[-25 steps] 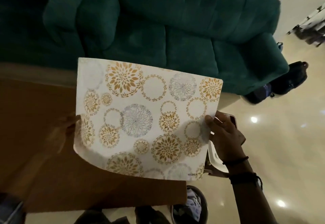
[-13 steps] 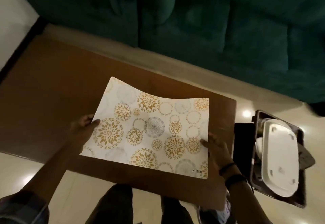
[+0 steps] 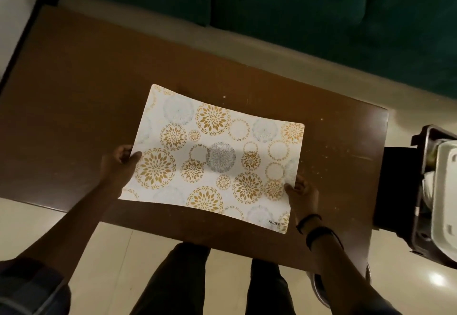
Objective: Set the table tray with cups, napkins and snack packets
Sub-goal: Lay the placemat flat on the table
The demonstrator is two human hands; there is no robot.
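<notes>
I see a white mat (image 3: 217, 158) printed with round floral medallions: most are gold, a few pale blue-grey, one darker grey near the middle, plus thin gold ring outlines. Small dark letters sit in its near right corner. The worktop (image 3: 74, 97) under it is dark reddish brown with pale specks toward the right. Behind it the sofa (image 3: 296, 5) is deep teal. The floor (image 3: 111, 253) is glossy cream. At the right edge I make out a dark brown tray (image 3: 420, 191) holding something white. A black band (image 3: 319, 234) circles the right wrist.

Dim warm light; floor (image 3: 420, 260) glare lower right; soft, bowed edges
</notes>
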